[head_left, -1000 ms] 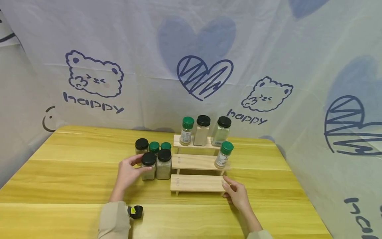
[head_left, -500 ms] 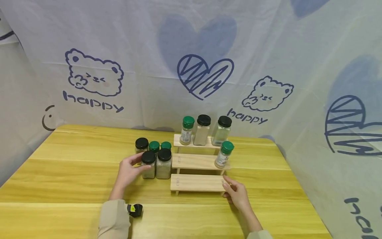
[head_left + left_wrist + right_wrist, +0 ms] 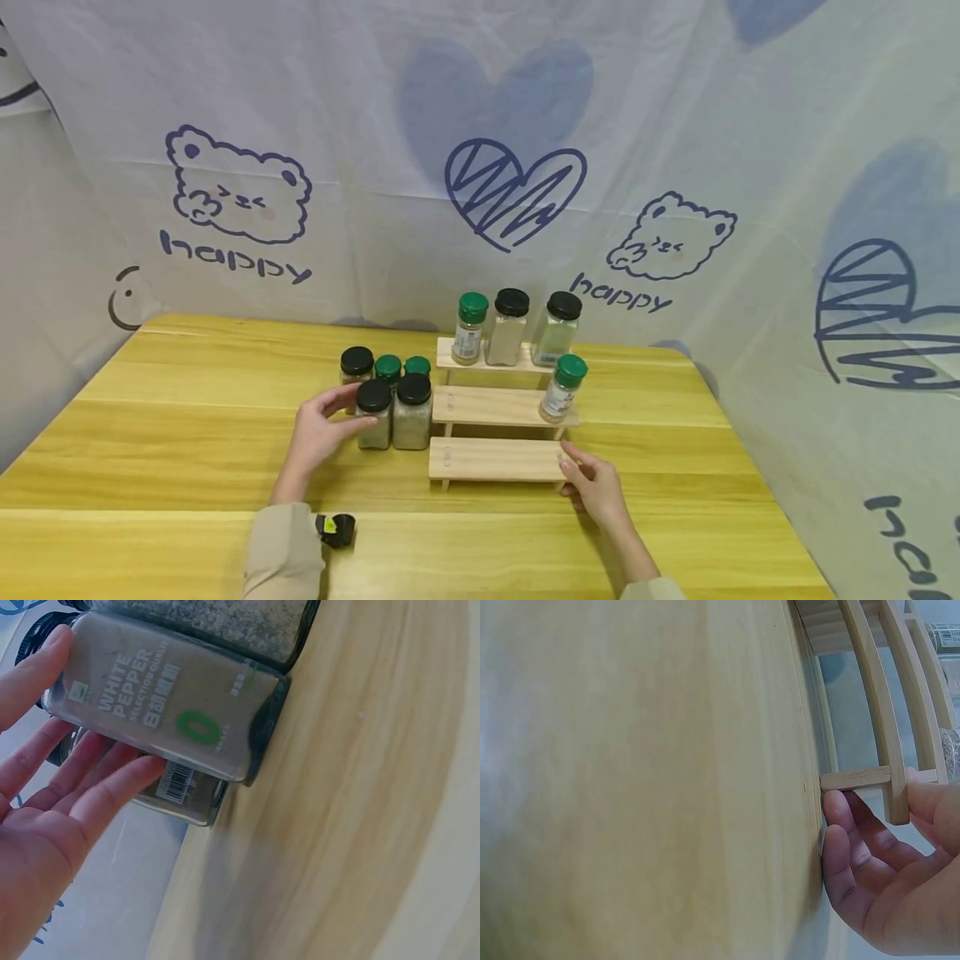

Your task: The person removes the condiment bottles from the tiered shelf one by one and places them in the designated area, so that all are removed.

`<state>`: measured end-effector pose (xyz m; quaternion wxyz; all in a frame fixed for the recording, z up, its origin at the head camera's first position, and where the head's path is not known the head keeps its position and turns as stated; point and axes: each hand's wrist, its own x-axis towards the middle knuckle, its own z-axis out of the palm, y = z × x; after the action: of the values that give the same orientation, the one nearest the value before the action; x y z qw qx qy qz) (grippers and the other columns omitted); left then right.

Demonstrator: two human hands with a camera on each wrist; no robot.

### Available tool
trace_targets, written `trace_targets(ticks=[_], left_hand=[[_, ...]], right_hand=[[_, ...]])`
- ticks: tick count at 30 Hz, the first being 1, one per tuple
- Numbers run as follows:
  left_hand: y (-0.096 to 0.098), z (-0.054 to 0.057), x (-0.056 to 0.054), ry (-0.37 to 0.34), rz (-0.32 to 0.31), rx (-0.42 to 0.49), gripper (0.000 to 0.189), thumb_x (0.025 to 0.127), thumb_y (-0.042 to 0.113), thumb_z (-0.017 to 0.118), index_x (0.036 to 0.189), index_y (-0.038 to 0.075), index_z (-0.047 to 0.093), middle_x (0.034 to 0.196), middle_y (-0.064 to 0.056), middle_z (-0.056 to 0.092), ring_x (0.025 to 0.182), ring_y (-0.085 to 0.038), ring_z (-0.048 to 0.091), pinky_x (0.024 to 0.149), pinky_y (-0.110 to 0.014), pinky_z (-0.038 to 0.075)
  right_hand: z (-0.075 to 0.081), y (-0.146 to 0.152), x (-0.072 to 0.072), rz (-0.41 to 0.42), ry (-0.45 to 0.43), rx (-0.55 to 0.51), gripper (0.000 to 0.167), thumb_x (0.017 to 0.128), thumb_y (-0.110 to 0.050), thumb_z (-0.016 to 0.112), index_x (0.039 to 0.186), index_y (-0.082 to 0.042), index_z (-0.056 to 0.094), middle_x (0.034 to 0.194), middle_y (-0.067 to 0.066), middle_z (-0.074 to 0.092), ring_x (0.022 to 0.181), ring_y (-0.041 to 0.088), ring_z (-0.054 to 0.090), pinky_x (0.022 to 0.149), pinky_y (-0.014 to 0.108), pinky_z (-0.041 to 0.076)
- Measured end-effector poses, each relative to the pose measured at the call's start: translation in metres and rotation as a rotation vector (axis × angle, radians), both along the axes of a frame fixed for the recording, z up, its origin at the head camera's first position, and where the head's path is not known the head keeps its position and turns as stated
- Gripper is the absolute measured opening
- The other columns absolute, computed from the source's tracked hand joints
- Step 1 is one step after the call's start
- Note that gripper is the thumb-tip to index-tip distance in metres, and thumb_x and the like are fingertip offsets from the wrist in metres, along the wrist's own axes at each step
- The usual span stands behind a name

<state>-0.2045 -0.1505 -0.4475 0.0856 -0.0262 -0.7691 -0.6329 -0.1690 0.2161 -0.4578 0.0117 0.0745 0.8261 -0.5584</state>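
In the left wrist view, my left hand [image 3: 52, 832] holds a glass jar labelled white pepper [image 3: 169, 705], thumb at its shoulder near the black lid and fingers along the other side. The head view has the same black-lidded jar [image 3: 373, 427] standing upright on the table, at the front left of a group of jars. My right hand [image 3: 596, 487] grips the right end of the lowest tier of a wooden spice rack [image 3: 495, 460], thumb on top. The right wrist view shows its fingers [image 3: 838, 806] curled below the board, beside the leg [image 3: 855, 778].
Another black-lidded jar [image 3: 412, 417] stands right of the white pepper; a black-lidded jar [image 3: 356, 362] and two green-lidded ones stand behind. The top tier bears three bottles, including a green-capped one [image 3: 468, 333]. One green-capped bottle [image 3: 561, 392] stands on the middle tier's right. A printed cloth [image 3: 360, 208] hangs behind.
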Motion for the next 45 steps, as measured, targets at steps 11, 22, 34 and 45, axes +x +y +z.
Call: trace_targets(ticks=[11, 22, 34, 45], left_hand=[[0.000, 0.013, 0.014, -0.033, 0.038, -0.038, 0.044, 0.077, 0.008, 0.070, 0.116, -0.006, 0.054, 0.109, -0.022, 0.058, 0.099, -0.032, 0.056, 0.076, -0.018, 0.045], [0.001, 0.025, 0.026, -0.005, 0.142, -0.033, 0.036, 0.077, 0.007, 0.070, 0.108, -0.007, 0.058, 0.106, -0.023, 0.059, 0.080, -0.005, 0.057, 0.070, -0.014, 0.047], [0.012, 0.031, 0.035, 0.083, 0.149, -0.015, 0.027, 0.078, 0.008, 0.069, 0.100, -0.006, 0.063, 0.098, -0.019, 0.063, 0.075, -0.002, 0.057, 0.067, -0.013, 0.047], [0.026, 0.038, 0.037, 0.109, 0.117, 0.010, 0.024, 0.078, 0.007, 0.069, 0.098, -0.006, 0.064, 0.094, -0.018, 0.064, 0.075, -0.003, 0.057, 0.068, -0.014, 0.047]], right_hand=[[0.001, 0.000, -0.001, -0.002, -0.007, -0.016, 0.036, 0.088, -0.009, 0.056, 0.123, -0.003, 0.052, 0.068, 0.009, 0.060, 0.053, 0.017, 0.055, 0.039, 0.022, 0.041], [0.000, 0.002, -0.003, 0.002, 0.017, -0.003, 0.035, 0.087, -0.007, 0.058, 0.121, -0.001, 0.054, 0.065, 0.010, 0.060, 0.052, 0.018, 0.055, 0.038, 0.021, 0.040], [0.001, 0.004, -0.004, -0.004, 0.022, 0.046, 0.035, 0.085, -0.010, 0.061, 0.118, -0.001, 0.057, 0.070, 0.007, 0.062, 0.056, 0.019, 0.058, 0.040, 0.025, 0.043], [0.002, 0.003, -0.005, 0.004, 0.051, 0.063, 0.033, 0.083, -0.009, 0.063, 0.115, 0.001, 0.059, 0.071, 0.005, 0.061, 0.058, 0.022, 0.059, 0.045, 0.029, 0.049]])
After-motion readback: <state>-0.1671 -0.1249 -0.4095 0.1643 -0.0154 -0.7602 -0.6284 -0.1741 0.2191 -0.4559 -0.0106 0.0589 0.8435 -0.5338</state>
